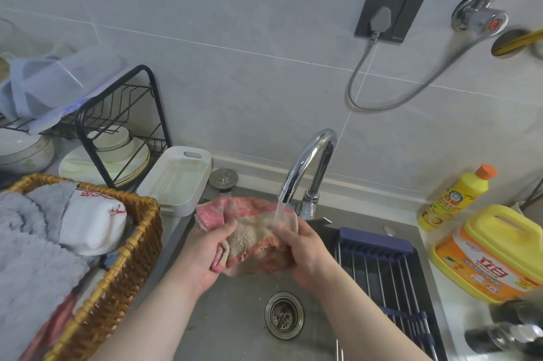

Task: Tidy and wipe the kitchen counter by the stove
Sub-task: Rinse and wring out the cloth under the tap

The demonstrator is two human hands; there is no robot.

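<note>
Cloth point(252, 231): pink, bunched over the sink point(235, 316) under the running tap point(308, 166); left hand point(205, 255) and right hand point(302, 255) both clenched on it. Risk: loose wringing leaves it dripping; splashes may reach the basket point(117, 272).

Grey-tiled kitchen wall over a steel sink

Large pale grey wall tiles point(249, 90) with thin light grout lines fill the upper view. A dark socket plate point(392, 8) holds a grey plug, its cable looping down and right. A chrome wall valve point(479, 17) sits further right. Light is soft and even, with faint shadows
</note>
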